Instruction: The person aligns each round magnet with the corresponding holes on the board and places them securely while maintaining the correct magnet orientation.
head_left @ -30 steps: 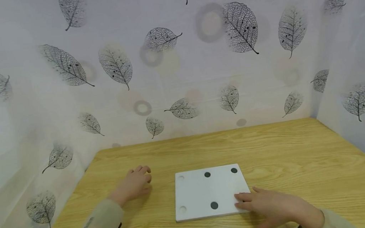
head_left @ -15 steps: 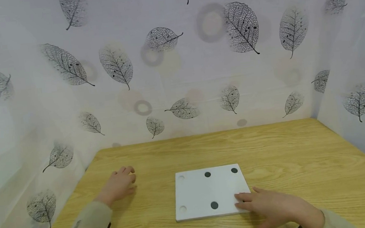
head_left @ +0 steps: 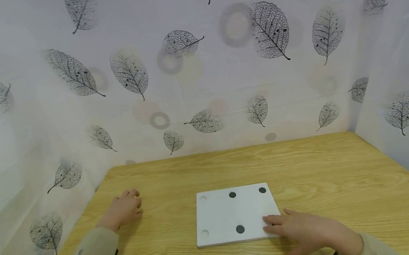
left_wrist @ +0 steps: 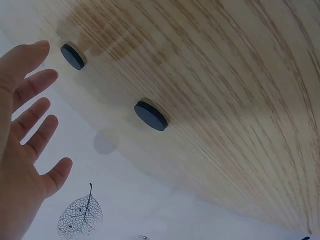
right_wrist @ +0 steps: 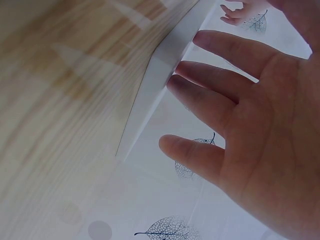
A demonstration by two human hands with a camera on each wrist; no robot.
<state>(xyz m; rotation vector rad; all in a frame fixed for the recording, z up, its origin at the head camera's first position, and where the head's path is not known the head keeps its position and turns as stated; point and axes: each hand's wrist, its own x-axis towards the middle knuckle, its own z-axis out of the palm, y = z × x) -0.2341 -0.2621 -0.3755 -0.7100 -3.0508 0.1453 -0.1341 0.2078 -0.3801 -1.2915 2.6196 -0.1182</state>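
Observation:
On the table lies a white rectangular board [head_left: 218, 214] with dark round discs at its upper middle [head_left: 232, 195], upper right [head_left: 262, 190] and lower middle [head_left: 240, 229]. Two shallow round recesses [head_left: 205, 234] show at its left. Fingertips of my right hand [head_left: 308, 229] rest on the board's lower right corner; a dark spot shows between them, mostly covered. My left hand [head_left: 122, 212], fingers loosely bent and holding nothing, hovers over the table left of the board. Near it, in the left wrist view, two loose dark discs [left_wrist: 151, 116] lie on the wood, hidden in the head view.
The wood-grain table [head_left: 229, 165] reaches back to a pale curtain [head_left: 200, 79] printed with leaves. The curtain also hangs along both sides. Bare wood lies behind the board and to its right.
My left hand has moved left across the table, away from the board, slowing lately. The right hand and the board have stayed in place.

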